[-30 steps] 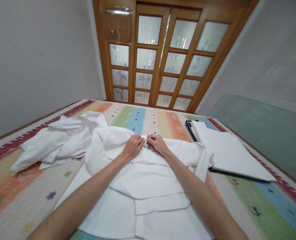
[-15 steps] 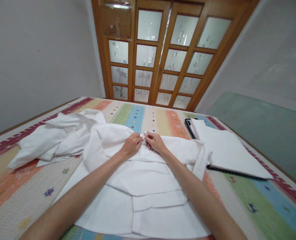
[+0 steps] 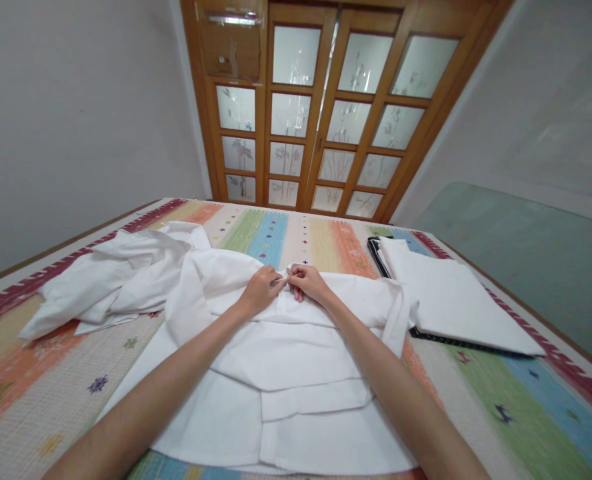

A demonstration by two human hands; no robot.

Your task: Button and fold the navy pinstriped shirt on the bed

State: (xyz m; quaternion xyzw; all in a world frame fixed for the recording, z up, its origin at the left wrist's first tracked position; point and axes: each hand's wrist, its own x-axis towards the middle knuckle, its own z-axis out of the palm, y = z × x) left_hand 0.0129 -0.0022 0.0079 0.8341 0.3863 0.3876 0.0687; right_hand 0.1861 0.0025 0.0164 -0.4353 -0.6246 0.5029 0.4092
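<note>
A white shirt (image 3: pixel 296 353) lies spread in front of me, its hem towards my body and loose folds across its middle. At the far edge of it, my left hand (image 3: pixel 263 288) pinches the fabric near the collar. Right beside it, my right hand (image 3: pixel 307 283) has thumb and fingers closed on the same spot, the fingertips of both hands almost meeting. The small detail between the fingertips is too small to make out. A crumpled white cloth (image 3: pixel 121 273) lies to the left, against the shirt's edge.
A folded white cloth (image 3: pixel 466 300) lies on the right, with a black patterned item (image 3: pixel 376 253) under it. A striped, multicoloured cloth (image 3: pixel 141 360) covers the table. Beyond stand wooden doors (image 3: pixel 311 133) with glass panes, and walls rise on both sides.
My left hand's fingers have shifted slightly at the collar, and my right-hand fingers have loosened a little. The shirt stays in nearly the same place.
</note>
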